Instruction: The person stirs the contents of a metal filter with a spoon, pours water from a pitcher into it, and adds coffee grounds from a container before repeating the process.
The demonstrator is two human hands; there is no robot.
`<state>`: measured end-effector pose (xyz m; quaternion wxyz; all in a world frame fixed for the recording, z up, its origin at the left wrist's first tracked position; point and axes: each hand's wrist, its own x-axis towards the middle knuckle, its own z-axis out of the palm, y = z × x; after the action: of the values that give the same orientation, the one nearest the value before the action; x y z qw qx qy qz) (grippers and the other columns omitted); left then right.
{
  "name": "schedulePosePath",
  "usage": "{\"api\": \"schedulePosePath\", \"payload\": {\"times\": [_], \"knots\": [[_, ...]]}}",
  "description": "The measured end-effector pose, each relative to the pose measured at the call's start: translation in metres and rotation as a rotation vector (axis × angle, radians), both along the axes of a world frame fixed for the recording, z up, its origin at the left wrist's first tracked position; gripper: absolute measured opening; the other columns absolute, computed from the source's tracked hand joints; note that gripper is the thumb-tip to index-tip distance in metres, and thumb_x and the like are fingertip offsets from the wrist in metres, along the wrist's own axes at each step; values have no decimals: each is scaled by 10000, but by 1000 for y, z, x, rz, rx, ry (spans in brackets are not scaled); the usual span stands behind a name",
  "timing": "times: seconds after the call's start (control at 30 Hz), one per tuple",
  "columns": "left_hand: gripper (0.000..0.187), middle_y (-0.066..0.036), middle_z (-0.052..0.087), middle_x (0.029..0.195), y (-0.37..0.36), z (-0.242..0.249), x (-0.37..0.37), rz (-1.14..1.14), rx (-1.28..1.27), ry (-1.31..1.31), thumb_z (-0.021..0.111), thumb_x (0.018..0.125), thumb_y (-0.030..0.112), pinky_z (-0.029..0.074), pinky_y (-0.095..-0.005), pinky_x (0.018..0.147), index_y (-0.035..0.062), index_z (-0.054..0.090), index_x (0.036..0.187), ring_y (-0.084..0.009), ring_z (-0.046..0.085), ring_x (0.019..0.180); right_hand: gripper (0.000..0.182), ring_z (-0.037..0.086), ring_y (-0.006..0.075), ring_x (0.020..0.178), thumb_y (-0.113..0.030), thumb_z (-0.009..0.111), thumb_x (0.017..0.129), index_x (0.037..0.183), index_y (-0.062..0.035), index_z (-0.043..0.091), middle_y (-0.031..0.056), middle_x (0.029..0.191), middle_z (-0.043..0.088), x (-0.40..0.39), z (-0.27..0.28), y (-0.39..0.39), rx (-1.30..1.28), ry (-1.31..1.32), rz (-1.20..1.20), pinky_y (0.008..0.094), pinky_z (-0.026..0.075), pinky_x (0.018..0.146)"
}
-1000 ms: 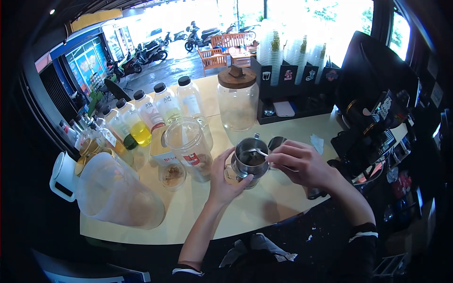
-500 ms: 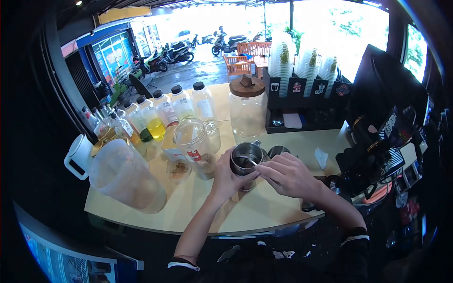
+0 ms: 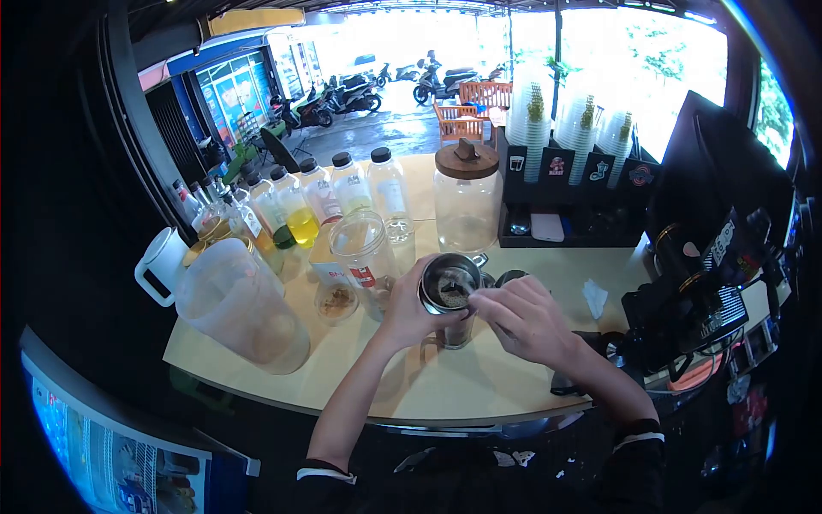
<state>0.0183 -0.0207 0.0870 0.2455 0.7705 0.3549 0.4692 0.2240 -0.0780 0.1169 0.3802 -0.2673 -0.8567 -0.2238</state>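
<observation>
My left hand (image 3: 409,310) is wrapped round a stainless steel cup (image 3: 425,295) with a small metal handle at its far side. The cup's mouth faces me, showing dark, grainy contents inside. My right hand (image 3: 527,321) pinches a thin spoon at the rim; its lower end, inside the cup, is smeared by motion. Below the cup, a clear glass (image 3: 454,336) stands on the counter, partly hidden by it. Left of my left hand are an uncovered clear jar with a red label (image 3: 361,248) and a clear lid holding brown bits (image 3: 336,301).
A large frosted pitcher (image 3: 244,308) stands at left, before a white jug (image 3: 160,267). Several black-capped bottles (image 3: 349,184) line the back. Beyond the cup is a wooden-lidded jar (image 3: 467,206). Stacked plastic cups (image 3: 528,128) fill a black holder; dark equipment (image 3: 676,317) occupies the right.
The steel cup's mouth now faces me more, and the grainy contents show. My right hand has moved slightly with the spoon. The whole view has shifted a little.
</observation>
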Motion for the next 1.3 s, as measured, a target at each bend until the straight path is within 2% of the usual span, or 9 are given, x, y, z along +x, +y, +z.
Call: {"api": "schedulePosePath", "payload": {"times": [0.07, 0.3, 0.4, 0.5, 0.67, 0.8, 0.87, 0.97, 1.3], "knots": [[816, -124, 638, 1109, 3, 2, -3, -54, -39, -9, 879, 554, 199, 484, -341, 928, 34, 486, 1250, -220, 620, 1051, 371, 579, 176, 785, -62, 702, 701, 1056, -49, 598, 41, 952, 622, 1, -4, 2, -133, 19, 186, 324, 434, 705], [838, -109, 606, 1183, 21, -3, -15, -234, -83, -16, 865, 546, 162, 443, -358, 987, 68, 480, 1284, -235, 582, 1120, 372, 584, 181, 787, -44, 685, 737, 1100, -103, 627, 16, 930, 631, 10, 4, 4, -153, 85, 113, 330, 439, 706], [835, -104, 598, 1203, 25, -3, -17, -225, -69, 26, 854, 547, 147, 436, -367, 994, 82, 481, 1291, -238, 577, 1128, 389, 592, 185, 807, -37, 679, 745, 1121, -122, 631, 18, 935, 630, 11, 7, 0, -245, 19, 214, 341, 449, 719], [846, -101, 590, 1220, 26, 5, -17, -328, -66, -9, 848, 541, 141, 433, -371, 1000, 94, 477, 1300, -247, 567, 1143, 391, 601, 197, 838, -33, 682, 740, 1119, -118, 634, 33, 953, 626, 16, 12, 2, -185, -3, 100, 348, 465, 731], [866, -43, 559, 1281, 31, 8, -20, -344, -54, 57, 824, 515, 116, 368, -385, 1059, 151, 479, 1308, -260, 520, 1202, 378, 607, 223, 860, -22, 690, 741, 1106, -107, 637, 49, 977, 624, 15, 13, 1, -295, -11, 262, 352, 485, 741], [849, -25, 549, 1297, 30, 15, -21, -390, -41, 71, 815, 524, 110, 337, -391, 1080, 166, 484, 1304, -260, 501, 1218, 322, 619, 242, 892, -24, 684, 778, 1090, -91, 638, 67, 996, 635, 14, 17, 3, -334, 78, 204, 362, 497, 777], [854, -22, 547, 1301, 29, 18, -20, -366, 27, 138, 817, 522, 118, 328, -398, 1085, 172, 482, 1306, -263, 493, 1220, 241, 628, 261, 930, -36, 675, 815, 1052, -67, 646, 87, 993, 648, 11, 23, -3, -540, 138, 311, 369, 504, 814], [871, -17, 545, 1308, 28, 20, -23, -333, 53, 186, 823, 516, 134, 316, -407, 1091, 182, 475, 1313, -263, 488, 1220, 191, 629, 276, 957, -58, 671, 833, 1022, -37, 649, 115, 974, 653, 15, 30, -4, -688, 197, 318, 377, 503, 838], [867, -10, 549, 1308, 23, 28, -23, -331, 98, 240, 823, 518, 152, 268, -413, 1116, 224, 473, 1308, -268, 484, 1223, 110, 616, 212, 870, -58, 576, 895, 973, 3, 624, 106, 941, 644, 13, 42, 11, -874, 348, 413, 331, 480, 812]]}}
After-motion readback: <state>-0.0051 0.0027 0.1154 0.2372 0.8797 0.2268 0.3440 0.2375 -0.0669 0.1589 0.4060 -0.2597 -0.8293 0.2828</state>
